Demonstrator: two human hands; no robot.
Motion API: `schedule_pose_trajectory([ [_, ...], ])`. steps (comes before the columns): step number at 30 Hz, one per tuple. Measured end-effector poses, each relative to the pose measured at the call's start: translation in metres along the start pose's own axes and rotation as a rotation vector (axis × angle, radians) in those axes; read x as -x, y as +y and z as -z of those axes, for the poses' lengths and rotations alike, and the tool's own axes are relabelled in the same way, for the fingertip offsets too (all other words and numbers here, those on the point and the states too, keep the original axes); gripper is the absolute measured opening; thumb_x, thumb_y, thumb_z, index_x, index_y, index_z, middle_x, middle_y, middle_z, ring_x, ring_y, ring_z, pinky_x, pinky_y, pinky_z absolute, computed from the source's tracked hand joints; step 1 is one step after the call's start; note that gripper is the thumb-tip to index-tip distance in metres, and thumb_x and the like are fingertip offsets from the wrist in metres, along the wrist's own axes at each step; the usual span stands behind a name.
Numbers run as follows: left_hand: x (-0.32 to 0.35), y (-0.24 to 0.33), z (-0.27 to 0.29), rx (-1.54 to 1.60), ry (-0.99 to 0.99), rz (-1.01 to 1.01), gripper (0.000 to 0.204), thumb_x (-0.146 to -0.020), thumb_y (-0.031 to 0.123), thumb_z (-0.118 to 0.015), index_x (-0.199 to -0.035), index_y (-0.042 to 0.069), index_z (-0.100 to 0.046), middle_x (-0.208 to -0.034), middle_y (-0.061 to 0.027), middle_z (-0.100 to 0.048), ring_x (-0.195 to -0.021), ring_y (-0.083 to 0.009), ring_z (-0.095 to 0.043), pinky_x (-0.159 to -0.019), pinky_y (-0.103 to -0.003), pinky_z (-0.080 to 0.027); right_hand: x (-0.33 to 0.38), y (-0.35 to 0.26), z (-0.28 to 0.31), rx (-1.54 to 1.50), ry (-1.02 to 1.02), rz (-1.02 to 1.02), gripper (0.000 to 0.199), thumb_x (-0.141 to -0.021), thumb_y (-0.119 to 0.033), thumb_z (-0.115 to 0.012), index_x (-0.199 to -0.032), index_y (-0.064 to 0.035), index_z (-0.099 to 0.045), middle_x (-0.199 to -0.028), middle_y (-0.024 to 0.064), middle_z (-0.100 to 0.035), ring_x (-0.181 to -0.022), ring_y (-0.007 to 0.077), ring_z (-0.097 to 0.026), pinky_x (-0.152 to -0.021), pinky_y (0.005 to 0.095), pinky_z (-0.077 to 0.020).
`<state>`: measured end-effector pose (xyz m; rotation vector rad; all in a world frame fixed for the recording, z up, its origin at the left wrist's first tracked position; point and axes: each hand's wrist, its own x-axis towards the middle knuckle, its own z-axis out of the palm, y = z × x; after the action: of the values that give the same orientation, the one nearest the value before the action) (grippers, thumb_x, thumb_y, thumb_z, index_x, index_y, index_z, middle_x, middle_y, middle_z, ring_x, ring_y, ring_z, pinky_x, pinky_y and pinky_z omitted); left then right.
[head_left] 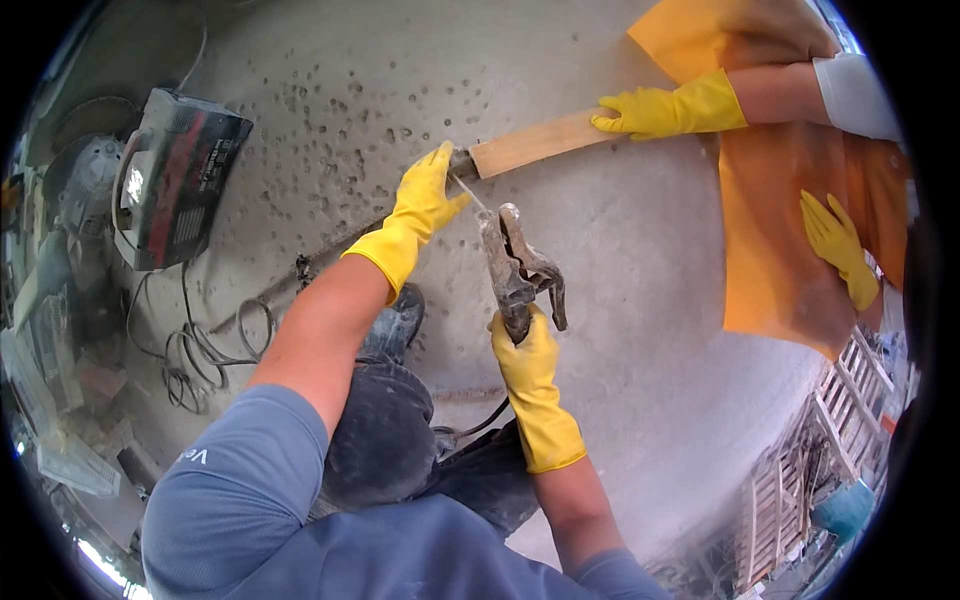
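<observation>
My right hand point(527, 365), in a yellow rubber glove, is closed round the handle of a worn welding electrode holder point(508, 275). A thin pale electrode point(470, 193) sticks out of its jaws, up and to the left, towards my left hand point(425, 200). That hand, gloved too, has its fingers closed on a short dark metal piece point(461, 163) at the left end of a wooden board point(540, 145); the thumb partly hides the grip. A co-worker's gloved hand point(670, 108) holds the board's right end. Their other gloved hand point(838, 245) rests against an orange apron.
A red and black welding machine point(190, 175) stands on the concrete floor at the left, with dark cables point(200, 350) coiled below it. Clutter lines the far left. Wooden pallets point(800, 480) and a teal container point(843, 510) lie at the lower right.
</observation>
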<state>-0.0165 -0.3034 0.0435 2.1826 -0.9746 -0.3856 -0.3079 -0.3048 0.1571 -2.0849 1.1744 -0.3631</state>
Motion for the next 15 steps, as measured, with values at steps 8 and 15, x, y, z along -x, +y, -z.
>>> schedule_pose_trajectory([
  [8, 0.001, -0.004, -0.011, 0.030, -0.008, 0.006, 0.077, -0.089, 0.014, -0.089, -0.156, 0.003, -0.055, -0.154, -0.0228, -0.061, -0.133, -0.0386, -0.065, -0.115, -0.041, -0.055, -0.002, 0.001, -0.003, -0.103, 0.032, -0.096, 0.044, -0.087, -0.022, -0.088, -0.124, -0.0043, -0.073, -0.096, 0.0176, -0.079, -0.081, 0.0358, -0.078, -0.074, 0.0406, -0.0615],
  [15, 0.001, -0.004, -0.008, -0.005, -0.041, 0.039, 0.096, -0.079, 0.023, -0.097, -0.160, 0.001, -0.050, -0.151, -0.0245, -0.064, -0.139, -0.0434, -0.061, -0.116, -0.043, -0.053, -0.005, 0.000, 0.002, -0.022, -0.015, -0.044, 0.035, -0.097, -0.013, -0.080, -0.127, -0.0005, -0.066, -0.087, 0.0090, -0.080, -0.078, 0.0178, -0.078, -0.077, 0.0342, -0.0616],
])
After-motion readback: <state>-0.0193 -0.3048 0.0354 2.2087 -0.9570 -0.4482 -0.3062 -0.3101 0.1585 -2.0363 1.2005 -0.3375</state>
